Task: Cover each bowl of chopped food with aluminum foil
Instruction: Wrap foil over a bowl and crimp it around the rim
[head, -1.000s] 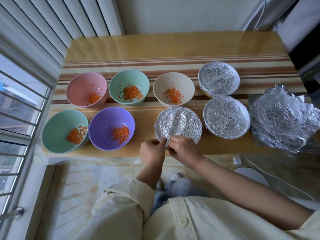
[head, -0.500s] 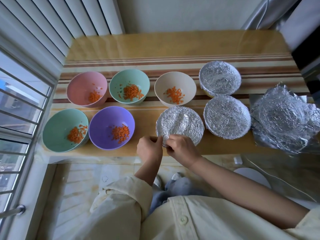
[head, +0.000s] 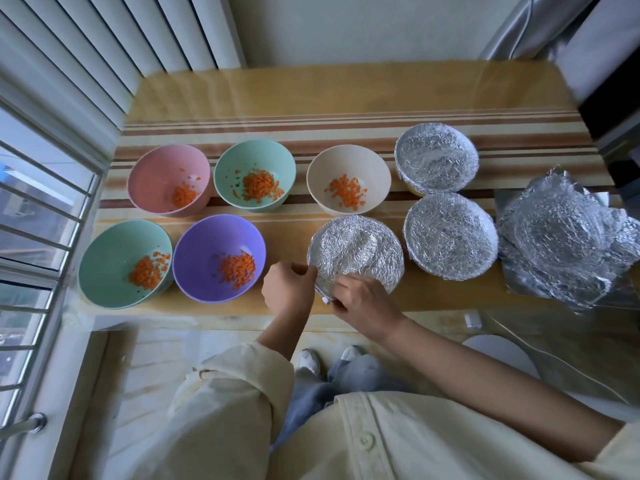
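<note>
A foil-covered bowl (head: pixel 360 251) stands in the front row, and both hands work its near-left rim. My left hand (head: pixel 287 292) pinches the foil edge from the left, while my right hand (head: pixel 363 301) pinches the foil at the near rim. Two more foil-covered bowls (head: pixel 450 237) (head: pixel 436 159) stand to the right. Open bowls of chopped carrot: pink (head: pixel 162 174), green (head: pixel 242 164), cream (head: pixel 339 164), green (head: pixel 114 251), purple (head: pixel 207 237).
A pile of crumpled foil sheets (head: pixel 568 240) lies at the table's right end. The striped table (head: pixel 346 98) has bare room behind the bowls. Blinds and a barred window stand at the left. A white stool (head: pixel 498 351) is below right.
Both hands have shifted slightly left along the near rim of the front foil-covered bowl, still pinching its foil edge. The bowls have not moved.
</note>
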A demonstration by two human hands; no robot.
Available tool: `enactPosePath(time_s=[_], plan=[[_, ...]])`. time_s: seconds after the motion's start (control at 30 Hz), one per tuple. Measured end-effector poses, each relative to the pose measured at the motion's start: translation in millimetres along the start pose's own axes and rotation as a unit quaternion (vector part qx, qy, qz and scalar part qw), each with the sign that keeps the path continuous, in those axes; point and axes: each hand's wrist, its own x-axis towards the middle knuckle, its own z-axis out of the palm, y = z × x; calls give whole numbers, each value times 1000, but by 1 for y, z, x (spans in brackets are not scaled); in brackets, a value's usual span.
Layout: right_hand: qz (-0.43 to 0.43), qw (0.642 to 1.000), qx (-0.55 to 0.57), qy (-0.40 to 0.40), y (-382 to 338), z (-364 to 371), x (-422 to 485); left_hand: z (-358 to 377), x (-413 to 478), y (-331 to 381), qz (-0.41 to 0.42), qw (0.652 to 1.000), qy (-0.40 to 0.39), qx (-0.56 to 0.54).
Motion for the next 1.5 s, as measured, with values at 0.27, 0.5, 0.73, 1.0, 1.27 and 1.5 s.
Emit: enactPosePath(time_s=[0.27,0.5,0.73,1.0,1.27,1.5], plan=[[-28,1000,2,3,2,-2,0,22,-22,-16,-41,997,-44,-54],[-12,1000,15,6,3,0,1,22,-21,-13,-60,992,-21,-111],[-10,1000,14,12,1,-3,2,19,-15,-11,-69,993,-25,-97],[-29,999,15,16,0,-3,-3,16,-19,-13,-51,996,-44,-54],[15,999,-3,-30,3,-5,-11,3,-1,-8,-16,997,-71,21],[-4,1000,-12,6,-3,-2,-4,4,-1,-14,-18,999,-41,-15]])
